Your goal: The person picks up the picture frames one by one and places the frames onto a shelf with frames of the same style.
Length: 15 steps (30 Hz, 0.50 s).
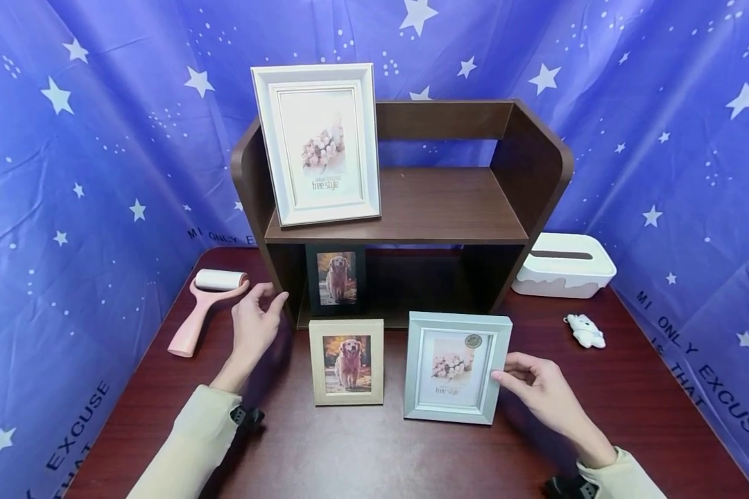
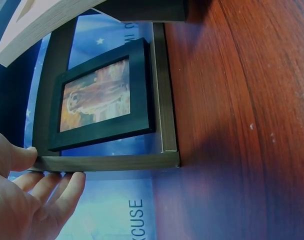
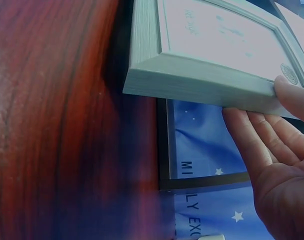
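Note:
My right hand (image 1: 539, 391) holds a light blue-grey picture frame (image 1: 415, 367) by its right edge, thumb on the front and fingers at the side. The frame stands upright on the table, leaning slightly back. Left of it stands a cream picture frame (image 1: 346, 397) with a dog photo. My left hand (image 1: 256, 324) is beside the left side panel of a dark brown shelf (image 1: 449, 204), its fingers loosely bent; whether they touch the panel is unclear. A black picture frame (image 2: 140, 95) with a dog photo stands on the lower shelf.
A large white picture frame (image 1: 324, 213) leans on the upper shelf. On the left lies a pink-handled lint roller (image 1: 193, 322). A white tissue box (image 1: 564, 267) and a small white bear charm (image 1: 587, 331) are on the right. Blue starry curtains (image 1: 131, 138) surround the table.

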Tool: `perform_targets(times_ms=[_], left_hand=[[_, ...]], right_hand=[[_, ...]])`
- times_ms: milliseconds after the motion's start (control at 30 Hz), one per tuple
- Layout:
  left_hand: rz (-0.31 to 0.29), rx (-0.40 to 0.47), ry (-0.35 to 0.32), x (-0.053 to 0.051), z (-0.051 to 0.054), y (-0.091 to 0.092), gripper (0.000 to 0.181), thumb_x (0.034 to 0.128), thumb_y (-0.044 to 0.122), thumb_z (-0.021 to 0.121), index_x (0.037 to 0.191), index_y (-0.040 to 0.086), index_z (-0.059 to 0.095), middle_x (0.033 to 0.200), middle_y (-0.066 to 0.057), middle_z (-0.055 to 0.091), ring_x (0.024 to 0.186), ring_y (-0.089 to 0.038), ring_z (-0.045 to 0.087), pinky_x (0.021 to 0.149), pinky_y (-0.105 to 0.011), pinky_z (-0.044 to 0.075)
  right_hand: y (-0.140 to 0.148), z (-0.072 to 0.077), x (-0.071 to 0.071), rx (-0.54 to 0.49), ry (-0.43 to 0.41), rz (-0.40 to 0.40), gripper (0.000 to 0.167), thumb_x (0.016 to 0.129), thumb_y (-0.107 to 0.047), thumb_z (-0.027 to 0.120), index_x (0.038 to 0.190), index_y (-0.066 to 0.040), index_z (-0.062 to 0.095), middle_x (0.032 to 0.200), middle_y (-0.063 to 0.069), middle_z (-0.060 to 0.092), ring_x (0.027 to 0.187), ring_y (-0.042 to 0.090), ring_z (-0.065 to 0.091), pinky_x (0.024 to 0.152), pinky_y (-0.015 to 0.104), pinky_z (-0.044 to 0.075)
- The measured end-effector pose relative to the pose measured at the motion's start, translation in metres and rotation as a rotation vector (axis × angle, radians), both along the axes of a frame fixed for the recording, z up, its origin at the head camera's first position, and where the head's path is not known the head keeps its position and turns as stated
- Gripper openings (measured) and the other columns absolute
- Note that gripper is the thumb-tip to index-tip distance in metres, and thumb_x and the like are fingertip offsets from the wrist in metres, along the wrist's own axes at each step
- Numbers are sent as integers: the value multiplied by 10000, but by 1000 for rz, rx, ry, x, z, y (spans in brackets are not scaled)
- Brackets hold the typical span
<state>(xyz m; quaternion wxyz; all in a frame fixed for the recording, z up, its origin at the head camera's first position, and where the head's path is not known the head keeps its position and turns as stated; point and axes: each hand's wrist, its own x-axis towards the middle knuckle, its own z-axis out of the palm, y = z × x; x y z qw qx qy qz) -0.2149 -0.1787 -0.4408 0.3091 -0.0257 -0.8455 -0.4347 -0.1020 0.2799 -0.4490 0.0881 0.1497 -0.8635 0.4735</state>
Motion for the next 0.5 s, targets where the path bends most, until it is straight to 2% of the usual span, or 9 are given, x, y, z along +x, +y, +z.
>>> perform_targets(times_ms=[200, 500], left_hand=[[-9, 8, 18, -1, -2, 1, 205, 823, 128, 760, 951, -12, 681, 873, -120, 701, 724, -243, 636, 679, -407, 478], [-17, -5, 40, 0, -1, 1, 198, 828, 115, 752, 951, -24, 681, 883, -127, 700, 756, -257, 662, 690, -396, 494]], right_hand=[[1, 9, 0, 41, -12, -3, 99, 842, -49, 722, 931, -41, 679, 803, -12, 683, 669, 127, 646, 586, 234, 511], [4, 32, -5, 63, 8, 4, 96, 851, -58, 717, 941, -52, 686, 808, -35, 684, 661, 145, 648, 569, 232, 505]])
